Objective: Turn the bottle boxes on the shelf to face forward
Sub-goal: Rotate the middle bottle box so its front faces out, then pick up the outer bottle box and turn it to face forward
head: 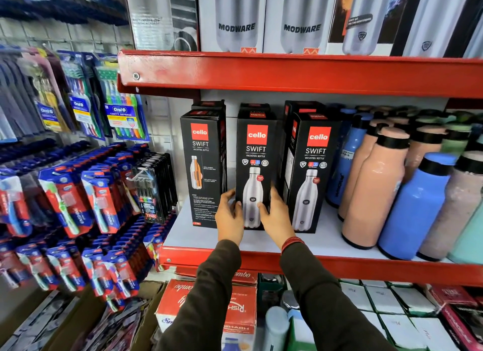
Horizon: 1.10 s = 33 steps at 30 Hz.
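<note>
Three black Cello Swift bottle boxes stand in a row on the white shelf board (pixel 321 241). The middle box (pixel 255 152) shows its front panel with a steel bottle picture. My left hand (pixel 230 217) grips its lower left edge and my right hand (pixel 275 214) grips its lower right edge. The left box (pixel 203 165) shows a panel with small text and a cutaway bottle. The right box (pixel 312 167) shows its front, angled slightly, with its side panel visible. More black boxes stand behind them.
Loose peach, blue and grey bottles (pixel 376 183) crowd the shelf to the right. Modware boxes (pixel 236 18) sit on the red shelf (pixel 287 73) above. Toothbrush packs (pixel 78 193) hang on the left. Cartons (pixel 235 309) fill the level below.
</note>
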### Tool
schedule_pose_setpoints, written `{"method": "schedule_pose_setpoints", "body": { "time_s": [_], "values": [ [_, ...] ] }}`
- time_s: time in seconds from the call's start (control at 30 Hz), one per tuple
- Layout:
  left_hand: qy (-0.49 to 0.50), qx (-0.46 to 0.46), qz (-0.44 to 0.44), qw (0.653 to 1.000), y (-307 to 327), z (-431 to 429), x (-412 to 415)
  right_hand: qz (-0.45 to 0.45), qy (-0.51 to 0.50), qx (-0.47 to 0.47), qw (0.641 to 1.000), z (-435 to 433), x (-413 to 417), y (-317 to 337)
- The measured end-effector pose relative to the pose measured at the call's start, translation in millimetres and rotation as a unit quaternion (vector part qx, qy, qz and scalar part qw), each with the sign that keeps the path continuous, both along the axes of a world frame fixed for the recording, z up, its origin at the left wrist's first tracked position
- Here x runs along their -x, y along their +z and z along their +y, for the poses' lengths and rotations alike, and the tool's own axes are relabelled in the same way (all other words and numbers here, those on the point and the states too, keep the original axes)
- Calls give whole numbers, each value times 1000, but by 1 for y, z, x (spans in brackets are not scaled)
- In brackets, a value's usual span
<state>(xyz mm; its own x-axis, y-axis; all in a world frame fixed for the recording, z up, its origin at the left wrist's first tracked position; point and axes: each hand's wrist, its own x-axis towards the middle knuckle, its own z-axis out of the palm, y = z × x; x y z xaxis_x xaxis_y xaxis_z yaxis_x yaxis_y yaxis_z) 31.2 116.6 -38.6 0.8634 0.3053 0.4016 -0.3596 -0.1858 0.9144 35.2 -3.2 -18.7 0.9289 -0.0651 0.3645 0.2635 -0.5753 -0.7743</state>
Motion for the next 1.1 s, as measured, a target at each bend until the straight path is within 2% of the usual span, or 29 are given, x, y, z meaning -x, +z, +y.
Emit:
{"method": "schedule_pose_setpoints", "body": {
  "time_s": [0.2,0.3,0.43,0.53,0.67,0.8,0.9,1.0,1.1],
  "values": [
    [5,10,18,1000,0,-2,1,-16,-29,-14,999,5,1,-4],
    [2,9,12,1000,0,-3,6,-43,-31,-61,997,9,9,-6],
    [19,23,-35,999,2,0,16,-109,-64,-127,984,18,24,-9],
    [51,24,-91,994,7,9,24,-168,-80,-140,973,29,36,-9],
    [137,-11,-156,978,15,34,27,-199,-2,-137,970,54,40,-2],
    [163,-38,-118,979,21,62,18,-131,88,-95,983,84,32,1],
    [117,-69,-52,989,21,84,8,-72,105,-55,990,102,25,-1],
    [55,-56,3,997,19,99,3,-19,97,-37,994,109,18,-1],
    [13,-45,15,999,17,107,-4,13,95,-46,994,112,14,-1]
  ]
}}
